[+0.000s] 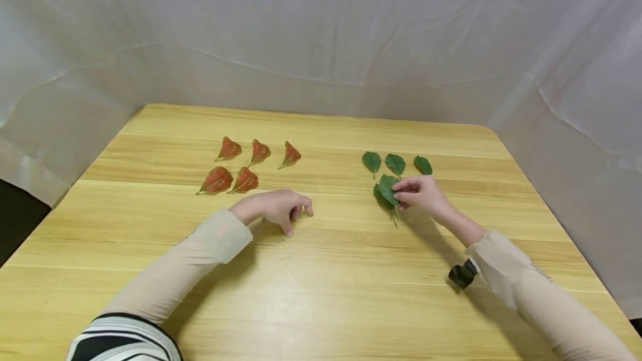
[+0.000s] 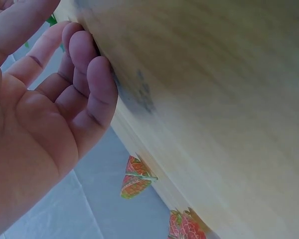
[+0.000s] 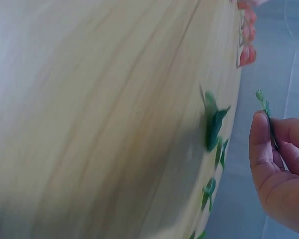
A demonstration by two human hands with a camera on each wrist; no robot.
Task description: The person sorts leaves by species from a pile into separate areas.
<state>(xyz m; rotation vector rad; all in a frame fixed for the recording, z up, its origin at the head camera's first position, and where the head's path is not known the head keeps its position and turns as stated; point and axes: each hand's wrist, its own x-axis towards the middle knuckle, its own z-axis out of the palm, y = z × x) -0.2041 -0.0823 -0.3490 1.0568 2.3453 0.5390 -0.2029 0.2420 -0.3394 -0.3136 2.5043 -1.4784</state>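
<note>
My right hand (image 1: 425,196) pinches a green leaf (image 1: 387,186) between thumb and fingers, above the right part of the table. Partly hidden below it is another green leaf (image 1: 379,198). The right wrist view shows the pinched leaf (image 3: 264,103) edge-on, held off the wood. Over the table's middle, my left hand (image 1: 283,209) holds nothing, its fingers loosely bent and the thumb pointing down. From the left wrist camera, the palm (image 2: 45,124) is bare. Red leaves lie beyond this hand, the nearest being a red leaf (image 1: 244,180).
Three green leaves form a row behind the right hand, among them a middle leaf (image 1: 395,164). Several red leaves lie in two rows at the left, including a large one (image 1: 217,180). Pale curtains (image 1: 321,32) surround the wooden table (image 1: 331,294). A black device (image 1: 462,274) hangs at the right wrist.
</note>
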